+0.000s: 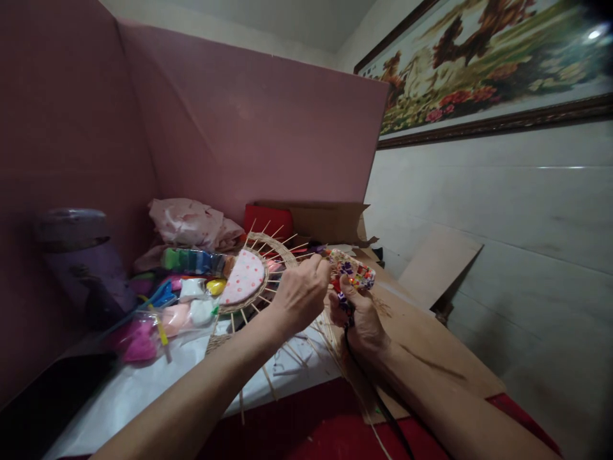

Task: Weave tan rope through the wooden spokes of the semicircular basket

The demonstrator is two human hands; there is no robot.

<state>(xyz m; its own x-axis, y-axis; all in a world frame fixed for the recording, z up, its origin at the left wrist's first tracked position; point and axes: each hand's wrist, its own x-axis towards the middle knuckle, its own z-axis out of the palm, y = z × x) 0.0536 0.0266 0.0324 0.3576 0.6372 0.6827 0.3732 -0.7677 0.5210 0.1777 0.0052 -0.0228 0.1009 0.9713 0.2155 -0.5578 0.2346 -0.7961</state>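
Note:
My left hand [302, 292] is closed in a pinch on the rim of a round woven piece [256, 275], which has thin sticks radiating outward and a pink dotted fabric centre [244, 276]. My right hand [360, 313] is wrapped round a tool with a flowery patterned body [353, 268], likely a glue gun. Its tip points at the spot my left fingers pinch. A black cord [378, 399] runs from the tool down along my right forearm.
Bags of colourful material [163, 313] lie at the left on a white sheet [143, 383]. A purple bottle [81, 255] stands far left. Pink cloth [191, 223], a red box [268, 220] and a cardboard box [330, 220] sit behind. A pink board [239, 128] screens the back.

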